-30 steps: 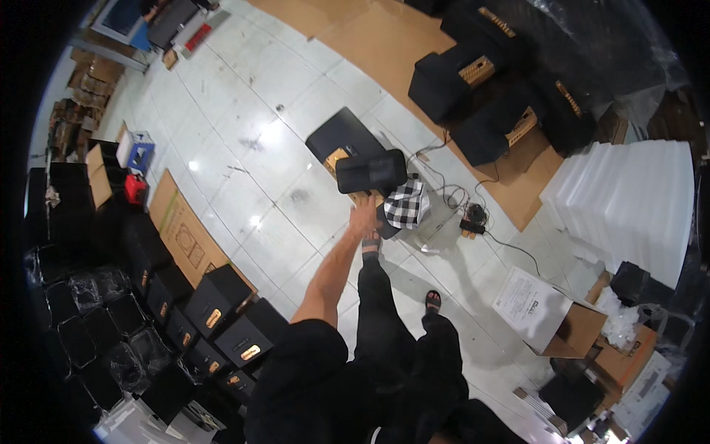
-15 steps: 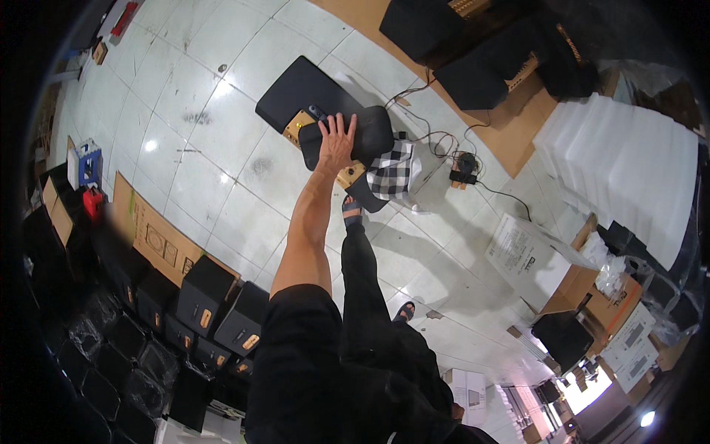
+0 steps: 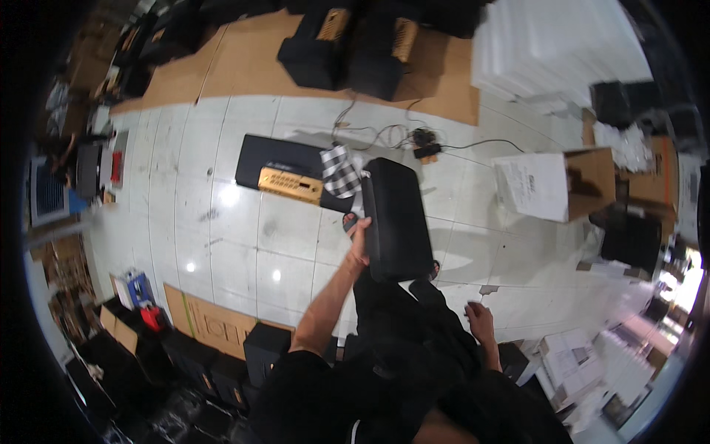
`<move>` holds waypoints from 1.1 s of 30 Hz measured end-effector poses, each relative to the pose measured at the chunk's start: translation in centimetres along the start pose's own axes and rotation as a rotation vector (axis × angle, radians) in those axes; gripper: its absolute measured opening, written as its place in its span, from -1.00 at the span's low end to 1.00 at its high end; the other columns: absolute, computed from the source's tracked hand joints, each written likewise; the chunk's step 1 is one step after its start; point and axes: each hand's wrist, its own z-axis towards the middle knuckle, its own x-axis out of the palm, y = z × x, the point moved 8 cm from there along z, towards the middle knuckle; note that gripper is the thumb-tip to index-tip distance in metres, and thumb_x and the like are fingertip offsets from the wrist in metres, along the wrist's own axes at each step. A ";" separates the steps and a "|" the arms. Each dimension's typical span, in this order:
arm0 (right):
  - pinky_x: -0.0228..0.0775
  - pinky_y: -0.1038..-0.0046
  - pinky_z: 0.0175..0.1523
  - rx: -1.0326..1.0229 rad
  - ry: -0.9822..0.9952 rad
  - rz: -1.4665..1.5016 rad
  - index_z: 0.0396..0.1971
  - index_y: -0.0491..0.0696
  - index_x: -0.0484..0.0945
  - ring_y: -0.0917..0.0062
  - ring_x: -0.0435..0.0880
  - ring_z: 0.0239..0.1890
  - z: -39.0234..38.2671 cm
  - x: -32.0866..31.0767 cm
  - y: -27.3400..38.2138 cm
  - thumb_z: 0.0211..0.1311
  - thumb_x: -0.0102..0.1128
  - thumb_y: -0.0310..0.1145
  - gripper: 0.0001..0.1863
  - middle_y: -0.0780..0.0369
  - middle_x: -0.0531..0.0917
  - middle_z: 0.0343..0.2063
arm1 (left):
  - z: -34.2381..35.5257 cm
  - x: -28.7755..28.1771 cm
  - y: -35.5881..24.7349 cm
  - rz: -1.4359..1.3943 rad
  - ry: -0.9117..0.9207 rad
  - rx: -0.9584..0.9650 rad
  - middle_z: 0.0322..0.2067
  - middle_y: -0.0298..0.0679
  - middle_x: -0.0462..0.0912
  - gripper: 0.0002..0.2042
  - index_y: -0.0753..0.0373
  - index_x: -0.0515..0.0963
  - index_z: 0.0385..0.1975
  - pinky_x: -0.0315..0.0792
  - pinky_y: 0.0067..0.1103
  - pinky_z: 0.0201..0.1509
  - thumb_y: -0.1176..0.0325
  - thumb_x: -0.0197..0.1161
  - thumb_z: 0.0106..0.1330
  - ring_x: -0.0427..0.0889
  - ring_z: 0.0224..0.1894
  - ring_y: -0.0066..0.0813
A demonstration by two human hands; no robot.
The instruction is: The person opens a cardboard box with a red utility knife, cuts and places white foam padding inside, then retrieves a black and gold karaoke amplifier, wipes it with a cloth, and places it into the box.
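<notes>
My left hand (image 3: 360, 240) grips the near-left edge of a black block with rounded edges (image 3: 399, 218), padded-looking, which is tilted up off the floor in front of my legs. Its far side, and any fingers behind it, are hidden. Lying on the tiles beyond is a long black box (image 3: 274, 154) with a gold perforated panel (image 3: 290, 184) along its near side. A black-and-white checked cloth (image 3: 340, 172) is bunched at that box's right end. Off to my right side, my right hand (image 3: 479, 320) hangs free, fingers loosely apart and nothing in them.
Tangled cables and a black adapter (image 3: 427, 150) lie on the floor ahead. Black boxes (image 3: 314, 59) stand on cardboard (image 3: 244, 70) at the far side. White foam sheets (image 3: 555, 44) and an opened carton (image 3: 532, 185) are at the right. More black boxes (image 3: 266, 348) line the near left.
The black block has been lifted off the long black box and carried right, toward me, by my left hand. My right hand has come into view. The whole view has turned.
</notes>
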 end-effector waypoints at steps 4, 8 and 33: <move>0.52 0.49 -0.12 -0.198 -0.047 0.130 -0.01 -0.24 0.53 0.48 0.71 -0.23 0.2 -4.9 3.2 0.34 0.14 -0.27 -0.63 0.09 0.70 -0.23 | 1.8 12.4 12.3 -0.203 0.259 0.152 0.05 -0.07 0.54 -0.28 0.26 0.42 0.15 0.41 -0.31 0.21 -0.22 0.16 0.16 0.55 0.06 -0.18; 0.53 0.48 -0.15 -0.112 -0.180 0.324 -0.06 -0.26 0.56 0.49 0.71 -0.26 -1.4 -13.4 -4.5 0.35 0.12 -0.27 -0.65 0.10 0.70 -0.24 | 1.0 22.3 24.3 -0.082 0.418 -0.147 0.06 -0.07 0.54 -0.28 0.26 0.41 0.16 0.40 -0.29 0.22 -0.22 0.15 0.17 0.54 0.07 -0.16; 0.47 0.40 0.10 0.070 -0.177 1.190 0.23 -0.21 0.30 0.44 0.61 -0.04 10.7 -51.0 -18.9 0.21 0.18 -0.26 -0.38 0.16 0.59 -0.05 | 26.4 49.7 58.2 1.026 0.450 -0.574 0.26 -0.08 0.32 -0.07 0.24 0.17 0.36 0.28 -0.23 0.24 -0.48 -0.14 0.22 0.36 0.25 -0.18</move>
